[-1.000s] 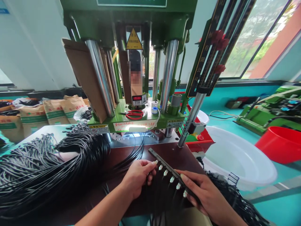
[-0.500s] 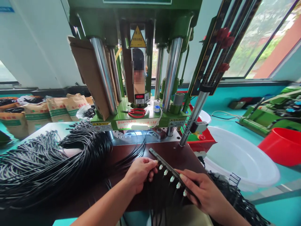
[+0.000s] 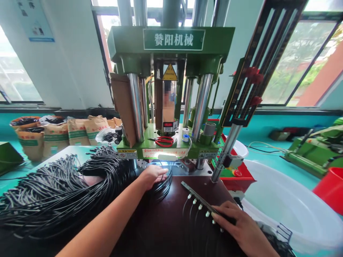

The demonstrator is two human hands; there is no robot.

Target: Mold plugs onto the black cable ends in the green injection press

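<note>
My right hand (image 3: 232, 219) grips the near end of a dark metal bar (image 3: 198, 197), which slants over the brown tabletop. Several silvery connectors with thin black cables hang along the bar's left edge. Out at the front of the green press (image 3: 128, 152), my left hand (image 3: 153, 176) reaches with fingers extended and apart, beside a bunch of black cables (image 3: 167, 184) that runs out from under the lit press. Nothing is gripped in it.
A big pile of black cables (image 3: 107, 185) covers the left side. Red-handled pliers (image 3: 164, 141) lie on the press ledge. A slanted metal post (image 3: 227, 150) stands at right, near a white tub (image 3: 278, 200). Paper sacks (image 3: 55, 137) line the back left.
My left hand has left the bar and moved forward to the cables at the press, its fingers now spread. My right hand still holds the bar. The view has tilted up.
</note>
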